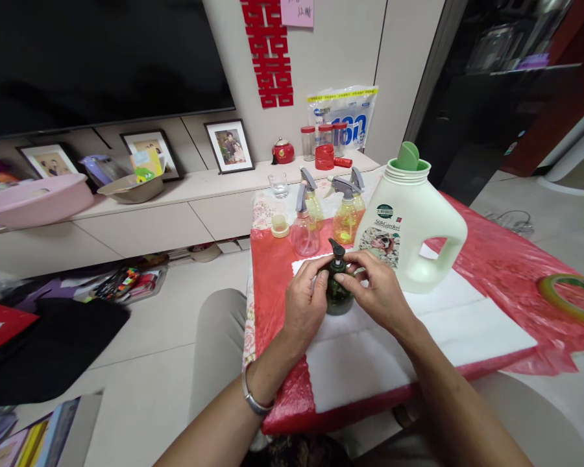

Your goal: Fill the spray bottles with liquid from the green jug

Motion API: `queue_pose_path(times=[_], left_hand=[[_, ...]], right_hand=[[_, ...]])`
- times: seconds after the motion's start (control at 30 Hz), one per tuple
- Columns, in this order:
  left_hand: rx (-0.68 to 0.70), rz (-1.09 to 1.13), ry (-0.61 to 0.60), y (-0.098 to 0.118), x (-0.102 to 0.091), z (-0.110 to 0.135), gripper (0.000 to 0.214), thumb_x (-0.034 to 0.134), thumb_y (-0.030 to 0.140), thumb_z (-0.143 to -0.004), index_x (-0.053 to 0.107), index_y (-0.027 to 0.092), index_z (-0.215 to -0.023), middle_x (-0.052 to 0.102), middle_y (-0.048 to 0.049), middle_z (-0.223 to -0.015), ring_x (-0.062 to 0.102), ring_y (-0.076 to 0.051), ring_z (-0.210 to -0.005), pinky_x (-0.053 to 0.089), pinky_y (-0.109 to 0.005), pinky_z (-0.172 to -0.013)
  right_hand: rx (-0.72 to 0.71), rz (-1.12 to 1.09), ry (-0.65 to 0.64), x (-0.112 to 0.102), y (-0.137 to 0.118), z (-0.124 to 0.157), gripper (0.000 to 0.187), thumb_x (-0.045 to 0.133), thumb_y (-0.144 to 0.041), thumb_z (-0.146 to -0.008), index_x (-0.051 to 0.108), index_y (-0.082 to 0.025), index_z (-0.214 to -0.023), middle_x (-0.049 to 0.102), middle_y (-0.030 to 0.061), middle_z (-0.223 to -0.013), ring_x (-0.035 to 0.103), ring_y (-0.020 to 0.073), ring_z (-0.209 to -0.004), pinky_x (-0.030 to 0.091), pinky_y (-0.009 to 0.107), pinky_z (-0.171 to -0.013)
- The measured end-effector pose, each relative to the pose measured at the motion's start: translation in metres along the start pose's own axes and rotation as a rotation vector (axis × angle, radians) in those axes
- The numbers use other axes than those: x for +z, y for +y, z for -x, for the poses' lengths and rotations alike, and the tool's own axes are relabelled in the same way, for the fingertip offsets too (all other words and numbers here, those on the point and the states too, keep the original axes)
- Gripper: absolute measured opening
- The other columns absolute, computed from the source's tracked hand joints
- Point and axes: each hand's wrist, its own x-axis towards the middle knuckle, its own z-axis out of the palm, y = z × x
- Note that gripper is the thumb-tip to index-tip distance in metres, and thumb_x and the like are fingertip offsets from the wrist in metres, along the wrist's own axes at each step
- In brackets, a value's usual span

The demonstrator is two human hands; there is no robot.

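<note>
A small dark green pump bottle [339, 297] stands on a white cloth [394, 337] on the red-covered table [277, 272]. My left hand [305, 302] is wrapped round the bottle's left side. My right hand [376, 290] pinches the black pump head [337, 249] at the bottle's neck, fingers closed on it. Right behind my right hand stands a big white detergent jug [409, 224] with a green open spout.
Three spray bottles [305, 227] [346, 217] stand behind the pump bottle, with a small yellow cap [279, 226] and a glass [278, 184]. A tape roll [571, 295] lies at the table's right. A low cabinet [141, 220] carries photo frames, basins and jars.
</note>
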Motion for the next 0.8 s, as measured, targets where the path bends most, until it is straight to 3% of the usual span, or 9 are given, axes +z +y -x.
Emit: queue_pose_path(times=[0.13, 0.37, 0.57, 0.8], left_hand=[[-0.006, 0.003, 0.002, 0.0, 0.001, 0.0, 0.031, 0.047, 0.016, -0.097, 0.066, 0.025, -0.121, 0.071, -0.0042, -0.121, 0.066, -0.019, -0.113, 0.051, -0.037, -0.101], [-0.079, -0.01, 0.011, 0.009, 0.001, -0.002, 0.025, 0.053, 0.021, -0.095, 0.065, 0.023, -0.116, 0.071, -0.0065, -0.116, 0.067, -0.022, -0.11, 0.053, -0.041, -0.1], [-0.108, -0.12, 0.014, 0.019, 0.003, -0.008, 0.022, 0.066, 0.022, -0.084, 0.065, 0.024, -0.107, 0.068, -0.0048, -0.105, 0.068, -0.021, -0.1, 0.056, -0.038, -0.092], [-0.185, -0.226, 0.004, 0.028, 0.005, -0.018, 0.021, 0.076, 0.023, -0.079, 0.062, 0.022, -0.096, 0.067, -0.0025, -0.097, 0.068, -0.02, -0.094, 0.054, -0.036, -0.085]], right_hand=[[-0.023, 0.003, -0.002, 0.001, -0.001, 0.001, 0.03, 0.062, -0.03, -0.09, 0.066, -0.018, -0.118, 0.063, 0.0061, -0.1, 0.06, 0.0139, -0.082, 0.052, 0.027, -0.071], [-0.01, 0.03, 0.056, 0.006, 0.0, 0.003, 0.021, 0.065, -0.03, -0.086, 0.064, -0.018, -0.103, 0.062, 0.0052, -0.098, 0.059, 0.0136, -0.077, 0.05, 0.026, -0.064], [-0.003, 0.075, 0.123, 0.011, 0.002, 0.003, 0.021, 0.059, -0.019, -0.078, 0.061, -0.016, -0.098, 0.059, 0.0047, -0.092, 0.058, 0.0151, -0.078, 0.049, 0.029, -0.068], [0.003, 0.03, 0.023, 0.001, -0.001, 0.002, 0.025, 0.064, -0.022, -0.078, 0.064, -0.017, -0.103, 0.06, 0.0049, -0.097, 0.057, 0.0132, -0.077, 0.05, 0.026, -0.067]])
